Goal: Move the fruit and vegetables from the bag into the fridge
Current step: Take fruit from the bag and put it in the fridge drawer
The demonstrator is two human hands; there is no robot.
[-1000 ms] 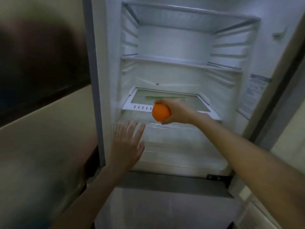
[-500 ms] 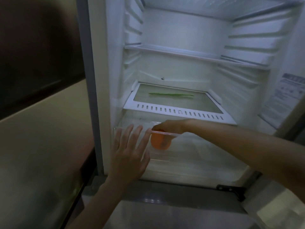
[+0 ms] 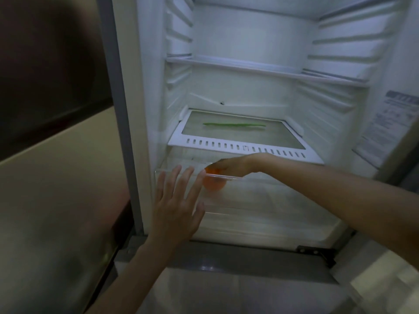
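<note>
head view: open fridge (image 3: 249,41), interior lit, seen from above and in front.
right hand (image 3: 229,164): reaches over the drawer's front rim, fingers curled down onto the orange; grip holding the orange.
orange (image 3: 214,183): inside the clear drawer (image 3: 260,200) at the fridge bottom, left of centre, seen through the front wall, just below the rim.
left hand (image 3: 176,207): fingers spread wide, palm flat toward the drawer's front left corner; holding nothing; contact cannot be told.
shelf (image 3: 244,148): white frame with glass, directly above the drawer.
green stalk (image 3: 233,125): lies flat on the shelf glass, lengthwise left to right.
</note>
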